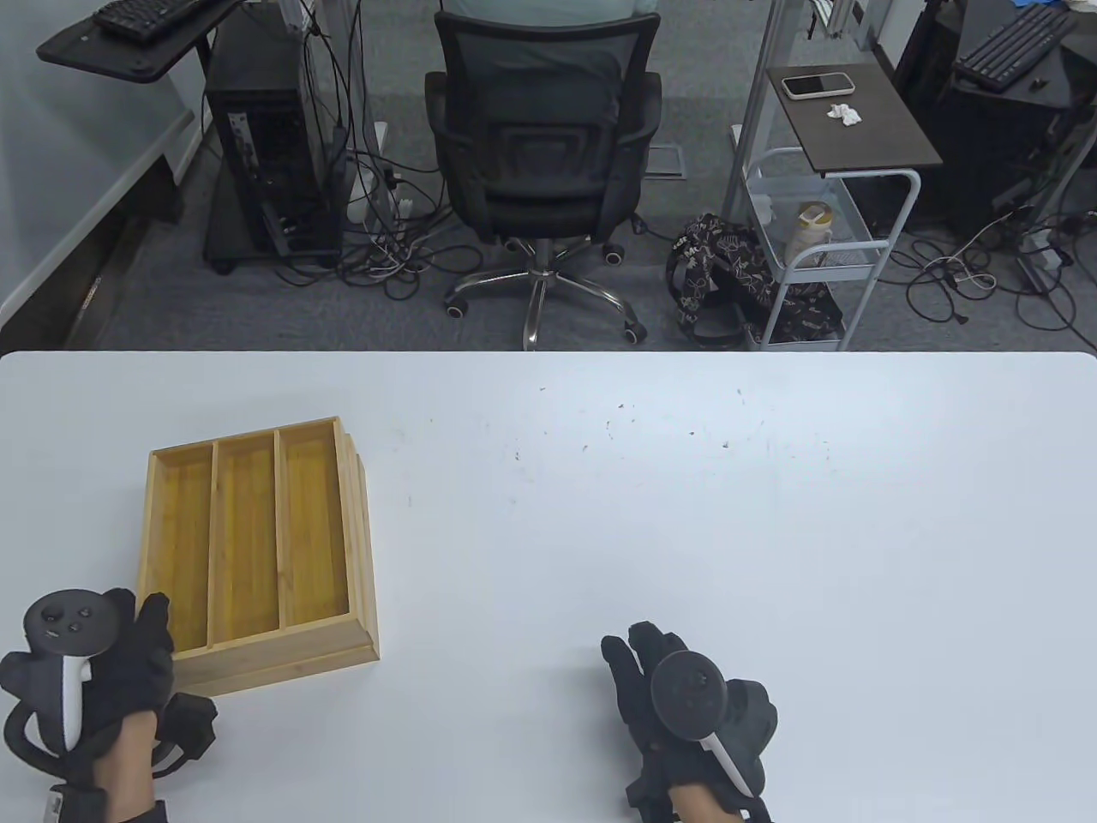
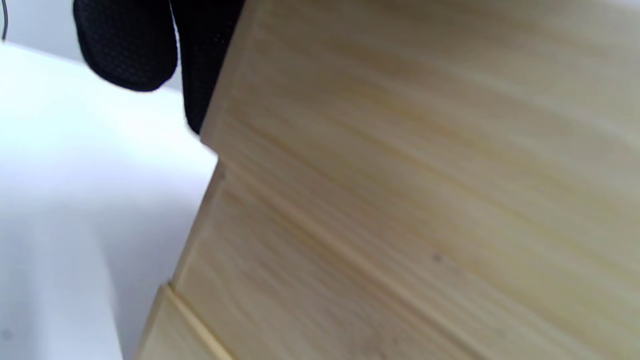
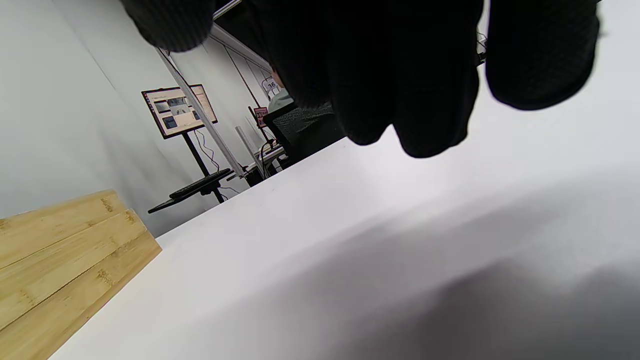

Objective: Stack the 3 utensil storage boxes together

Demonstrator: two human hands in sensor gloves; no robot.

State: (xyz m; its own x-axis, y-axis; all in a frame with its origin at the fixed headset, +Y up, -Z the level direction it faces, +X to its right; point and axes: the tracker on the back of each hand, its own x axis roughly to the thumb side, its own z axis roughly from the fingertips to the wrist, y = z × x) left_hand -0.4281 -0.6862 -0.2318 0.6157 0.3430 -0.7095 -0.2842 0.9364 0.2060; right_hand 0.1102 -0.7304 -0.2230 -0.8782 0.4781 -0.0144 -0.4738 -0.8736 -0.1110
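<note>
The bamboo utensil boxes (image 1: 257, 540) stand as one stack on the left of the white table (image 1: 686, 514). The top box shows three long compartments, and edges of the lower boxes stick out at the right and near sides. My left hand (image 1: 137, 639) is at the stack's near-left corner, fingers stretched out against its side. The left wrist view shows the stacked walls (image 2: 400, 200) close up, with my fingertips (image 2: 130, 45) beside the corner. My right hand (image 1: 651, 664) is empty, fingers extended low over the bare table, far right of the stack. The stack's side shows in the right wrist view (image 3: 60, 260).
Beyond the table's far edge are an office chair (image 1: 540, 154), a computer tower (image 1: 266, 137) with cables, and a white cart (image 1: 823, 240). The stack stands close to the table's left side.
</note>
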